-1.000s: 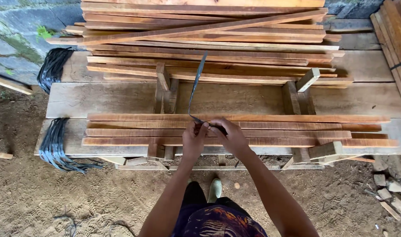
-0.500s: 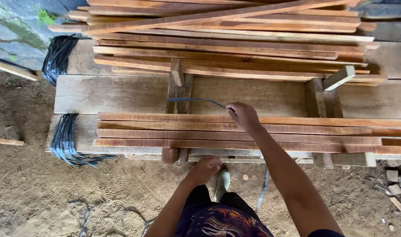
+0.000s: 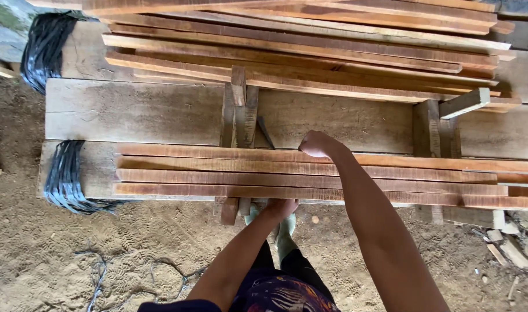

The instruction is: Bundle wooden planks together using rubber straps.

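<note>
Two bare hands work at a low stack of reddish wooden slats (image 3: 310, 176) laid lengthwise across wide, pale planks (image 3: 142, 112). The right hand (image 3: 317, 144) is curled into a loose fist at the far edge of the stack, beside a dark strap (image 3: 266, 132) that rises between the slats and an upright wooden block (image 3: 239, 112); whether the fingers pinch the strap cannot be told. The left hand (image 3: 281, 207) reaches under the near edge of the same stack, its fingers hidden beneath the lowest slat, so whether they are spread or closed cannot be told. A second, larger pile of slats (image 3: 310, 40) lies behind. Bundles of black strapping (image 3: 67, 176) hang over the left ends of the planks, one near and one farther back (image 3: 44, 49). Loose strands lie on the sandy ground (image 3: 73, 260) below.
</note>
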